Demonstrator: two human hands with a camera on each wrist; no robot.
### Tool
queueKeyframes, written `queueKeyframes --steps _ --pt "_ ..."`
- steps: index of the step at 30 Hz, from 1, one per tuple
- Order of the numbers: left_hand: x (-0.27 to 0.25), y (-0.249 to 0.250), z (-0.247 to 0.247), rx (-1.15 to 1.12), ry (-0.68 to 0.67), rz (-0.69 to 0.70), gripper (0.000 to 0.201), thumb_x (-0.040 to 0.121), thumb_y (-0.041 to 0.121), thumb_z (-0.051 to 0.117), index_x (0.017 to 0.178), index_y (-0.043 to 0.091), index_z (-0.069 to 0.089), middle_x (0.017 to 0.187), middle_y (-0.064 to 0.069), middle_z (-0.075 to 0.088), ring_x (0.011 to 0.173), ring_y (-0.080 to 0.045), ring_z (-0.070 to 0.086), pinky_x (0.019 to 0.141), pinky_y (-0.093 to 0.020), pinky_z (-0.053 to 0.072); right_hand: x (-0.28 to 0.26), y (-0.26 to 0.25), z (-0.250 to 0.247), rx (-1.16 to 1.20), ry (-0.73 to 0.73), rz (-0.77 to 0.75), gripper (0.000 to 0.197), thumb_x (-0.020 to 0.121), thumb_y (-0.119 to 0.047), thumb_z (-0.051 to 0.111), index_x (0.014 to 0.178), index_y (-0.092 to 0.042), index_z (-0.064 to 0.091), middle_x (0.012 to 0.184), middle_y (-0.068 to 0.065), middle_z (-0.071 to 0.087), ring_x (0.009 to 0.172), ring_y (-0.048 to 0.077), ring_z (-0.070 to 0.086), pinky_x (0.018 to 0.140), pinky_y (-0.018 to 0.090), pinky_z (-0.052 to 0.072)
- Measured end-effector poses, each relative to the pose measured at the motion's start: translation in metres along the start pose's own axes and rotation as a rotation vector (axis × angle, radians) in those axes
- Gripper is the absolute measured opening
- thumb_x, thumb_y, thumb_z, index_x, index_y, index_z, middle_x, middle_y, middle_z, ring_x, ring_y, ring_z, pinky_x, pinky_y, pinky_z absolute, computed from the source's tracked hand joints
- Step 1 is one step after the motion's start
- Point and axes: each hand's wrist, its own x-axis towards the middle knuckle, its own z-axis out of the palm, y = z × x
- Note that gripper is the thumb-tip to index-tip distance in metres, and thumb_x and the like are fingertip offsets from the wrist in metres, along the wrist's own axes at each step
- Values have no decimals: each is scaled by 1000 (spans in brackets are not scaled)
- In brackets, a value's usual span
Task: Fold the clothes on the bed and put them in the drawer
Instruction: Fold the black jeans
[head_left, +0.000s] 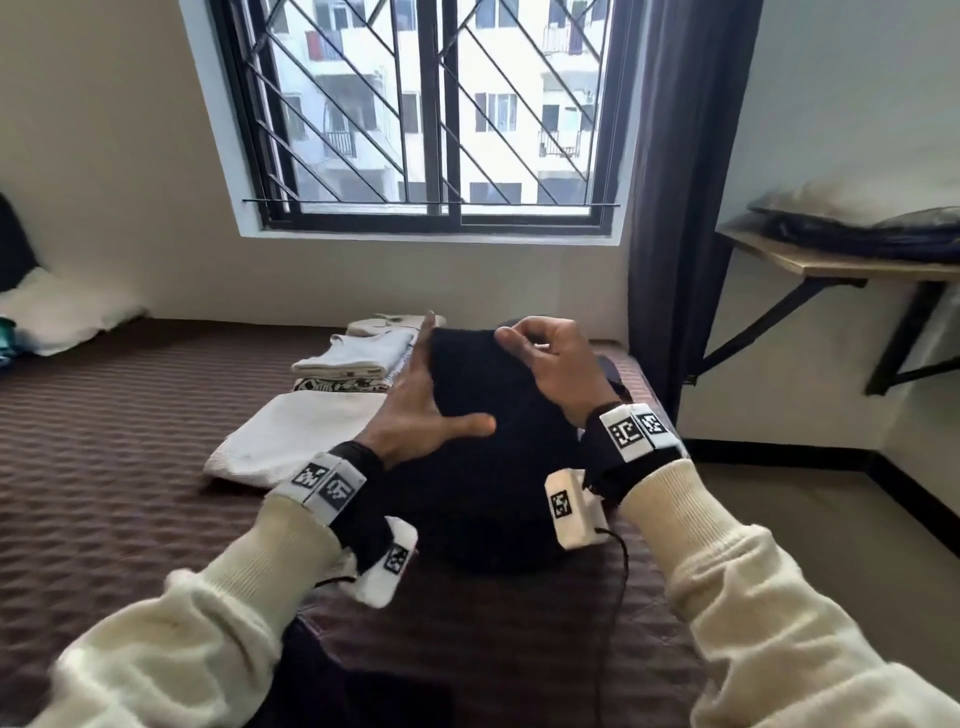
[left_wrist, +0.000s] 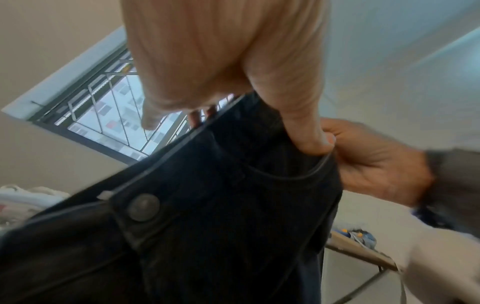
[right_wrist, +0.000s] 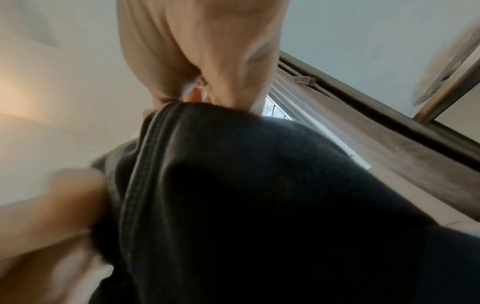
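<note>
A pair of black trousers (head_left: 483, 467) hangs upright over the bed, held up between both hands. My left hand (head_left: 415, 400) holds its left side, fingers straight behind the cloth and thumb across the front. The left wrist view shows that thumb (left_wrist: 309, 142) tucked into a pocket edge, with a metal button (left_wrist: 143, 207) below it. My right hand (head_left: 550, 358) pinches the top edge at the right. In the right wrist view the dark cloth (right_wrist: 259, 205) bunches under the pinching fingers (right_wrist: 202, 51). No drawer is in view.
Folded white clothes (head_left: 358, 353) and a larger folded white piece (head_left: 296, 431) lie on the brown striped bed (head_left: 130, 441), left of the trousers. A pillow (head_left: 67, 312) sits far left. A wall shelf (head_left: 831, 265) and dark curtain (head_left: 680, 208) stand at the right.
</note>
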Motion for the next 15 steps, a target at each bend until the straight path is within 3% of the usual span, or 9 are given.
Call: queueKeyframes --steps 2,4,5,7,9,12,13,15 --pt "6 8 5 -156 152 -6 117 58 27 90 150 29 18 130 6 55 119 -5 54 101 -23 43 -8 -14 -1 152 -52 -9 29 92 -21 65 85 7 66 78 23 65 71 20 57 67 38 49" --pt "7 11 6 -194 254 22 79 54 35 86 125 17 57 112 0 67 104 -15 64 93 -37 52 -13 -20 -7 237 -150 -9 26 93 -19 63 86 7 64 80 18 61 73 23 55 68 35 46" --pt "5 13 6 -198 292 47 63 54 38 82 110 14 66 103 -4 71 97 -20 67 89 -43 54 -13 -17 -12 270 -220 1 23 93 -19 63 86 3 64 81 16 60 75 23 53 69 35 45" --pt "-2 21 9 -252 331 83 39 62 26 79 98 13 70 95 -6 73 91 -22 70 85 -48 55 -13 -2 -23 321 -383 54 25 88 -26 69 88 -1 65 88 15 59 82 25 53 75 37 43" --pt "-8 30 7 -327 351 123 28 70 2 76 95 14 71 92 0 75 90 -19 70 83 -43 56 -12 19 -30 291 -561 147 39 80 -30 76 98 2 65 97 14 64 91 25 58 83 36 46" --pt "-18 45 -5 -416 359 163 33 74 -18 66 93 9 70 88 -3 74 86 -22 70 78 -39 57 -15 47 -31 68 -745 284 28 80 -10 75 105 1 68 92 0 72 87 14 65 83 24 52" --pt "-20 49 -9 -450 358 170 31 74 -20 64 94 5 70 88 -4 75 86 -23 70 78 -39 58 -17 57 -29 -39 -806 333 29 80 -15 77 105 -3 69 93 -2 73 87 14 67 85 25 53" --pt "-25 57 -17 -502 350 179 31 75 -22 63 90 3 69 84 -4 75 83 -23 71 76 -38 58 -19 76 -20 -213 -869 425 56 68 -50 82 108 -11 72 105 1 74 100 21 69 95 34 52"
